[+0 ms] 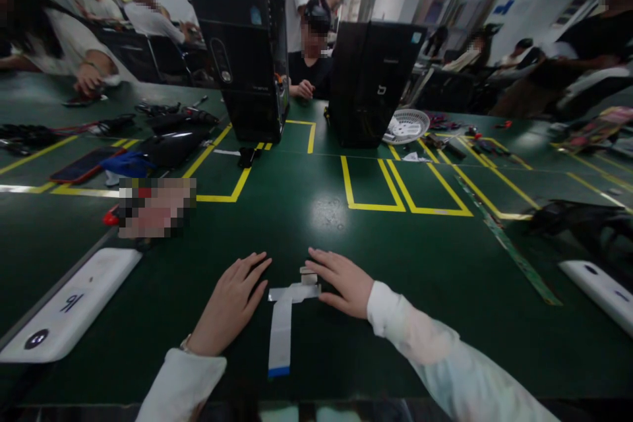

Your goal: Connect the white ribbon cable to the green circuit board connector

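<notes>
Positioning the flat ribbon cable point(281, 336) seems the present step; left hand point(232, 303) and right hand point(343, 283) are open, at either side; lifting would call for pinching.

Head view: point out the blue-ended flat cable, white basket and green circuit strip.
Blue-ended flat cable point(281, 335), head view: its pale strip.
White basket point(420, 119), head view: inner wall.
Green circuit strip point(509, 244), head view: its middle.

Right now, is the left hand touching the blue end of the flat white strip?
Apart. The head view shows green tabletop between the left hand and the blue end.
</notes>
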The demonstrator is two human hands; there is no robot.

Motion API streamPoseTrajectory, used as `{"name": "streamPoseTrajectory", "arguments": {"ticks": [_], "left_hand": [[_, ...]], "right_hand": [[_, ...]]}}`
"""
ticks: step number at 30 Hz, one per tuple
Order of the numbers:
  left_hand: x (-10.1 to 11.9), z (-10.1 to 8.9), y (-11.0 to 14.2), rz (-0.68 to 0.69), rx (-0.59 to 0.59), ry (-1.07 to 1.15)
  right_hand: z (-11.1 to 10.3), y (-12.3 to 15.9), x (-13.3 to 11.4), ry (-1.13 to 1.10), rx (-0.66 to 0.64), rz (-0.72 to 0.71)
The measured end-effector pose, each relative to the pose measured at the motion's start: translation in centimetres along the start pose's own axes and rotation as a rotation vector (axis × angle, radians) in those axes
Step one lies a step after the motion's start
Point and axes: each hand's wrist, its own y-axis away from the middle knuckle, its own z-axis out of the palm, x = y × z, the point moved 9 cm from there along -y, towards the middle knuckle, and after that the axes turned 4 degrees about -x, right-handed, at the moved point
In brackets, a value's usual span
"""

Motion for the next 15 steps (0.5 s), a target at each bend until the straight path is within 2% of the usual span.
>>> {"name": "streamPoseTrajectory", "arguments": {"ticks": [2,4,6,8,9,11,13,15], "left_hand": [[0.0,0.0,0.0,-0.006,-0.007,-0.001],[0.0,0.0,0.0,-0.012,-0.012,0.002],[-0.1,0.1,0.0,-0.02,-0.02,0.007],[-0.1,0.1,0.0,-0.023,-0.02,0.01],[-0.1,0.1,0.1,-0.023,-0.017,0.013],[-0.1,0.1,0.1,-0.017,-0.006,0.018],[-0.2,0.1,0.1,-0.011,0.003,0.019],[-0.2,0.2,0.2,-0.007,0.003,0.015]], "right_hand": [[-1.8,1.0,4.4,0.055,0.1,0.083],[-4.4,3.7,10.8,0.171,0.236,0.316],[-7.5,8.9,17.6,0.291,0.393,0.674],[-9.8,16.1,22.9,0.369,0.504,1.079],[-10.7,19.9,24.5,0.387,0.557,1.271],[-11.3,26.9,25.8,0.377,0.636,1.622],[-11.3,31.0,25.7,0.335,0.643,1.776],[-11.0,32.7,25.1,0.298,0.603,1.817]]}}
